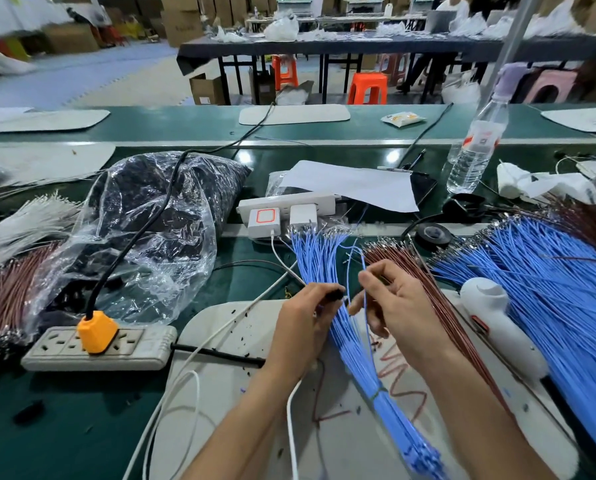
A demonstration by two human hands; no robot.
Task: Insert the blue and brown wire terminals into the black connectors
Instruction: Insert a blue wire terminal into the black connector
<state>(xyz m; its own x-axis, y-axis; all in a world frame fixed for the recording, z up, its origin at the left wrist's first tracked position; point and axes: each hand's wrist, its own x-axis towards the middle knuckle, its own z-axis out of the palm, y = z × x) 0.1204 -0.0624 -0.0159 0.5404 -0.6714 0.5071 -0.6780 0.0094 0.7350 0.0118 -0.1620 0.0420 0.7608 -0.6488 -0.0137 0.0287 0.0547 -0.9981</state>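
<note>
My left hand [308, 317] pinches a small black connector [334, 294] at its fingertips, just left of a tied bundle of blue wires [324, 261] that fans out toward the power strip. My right hand [393, 303] pinches a single blue wire [364, 271] that rises above the fingers, a short gap from the connector. A bundle of brown wires [438, 299] runs under and behind my right hand. Another large fan of blue wires [549, 282] lies at the right. A clear plastic bag [151, 237] at the left holds dark parts.
A grey power strip with an orange plug [97, 332] lies at the left front. A white strip with chargers [282, 209] sits behind the wires. A white glue gun [497, 323], black tape roll [431, 235], water bottle [476, 147] and paper sheet [352, 183] are nearby. White cables cross the mat [220, 341].
</note>
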